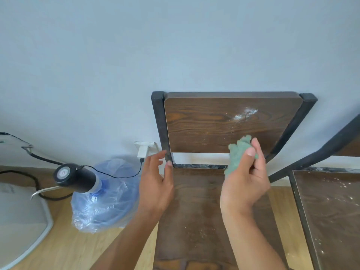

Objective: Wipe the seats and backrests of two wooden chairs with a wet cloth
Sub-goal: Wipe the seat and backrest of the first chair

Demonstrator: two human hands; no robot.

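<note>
A dark wooden chair with a black metal frame stands against the wall. Its backrest (214,125) carries a white dusty smear near the upper right. Its seat (194,221) shows pale specks. My right hand (245,180) is shut on a crumpled green cloth (238,151), held just in front of the backrest's lower right part. My left hand (155,180) hovers open beside the chair's left frame post, fingers spread, holding nothing. A second chair's seat (331,207), also speckled white, sits at the right edge.
A blue water jug (105,201) wrapped in plastic with a black pump top (76,177) stands on the wooden floor left of the chair. A black cable runs to a wall charger (144,150). A white object (17,221) fills the lower left.
</note>
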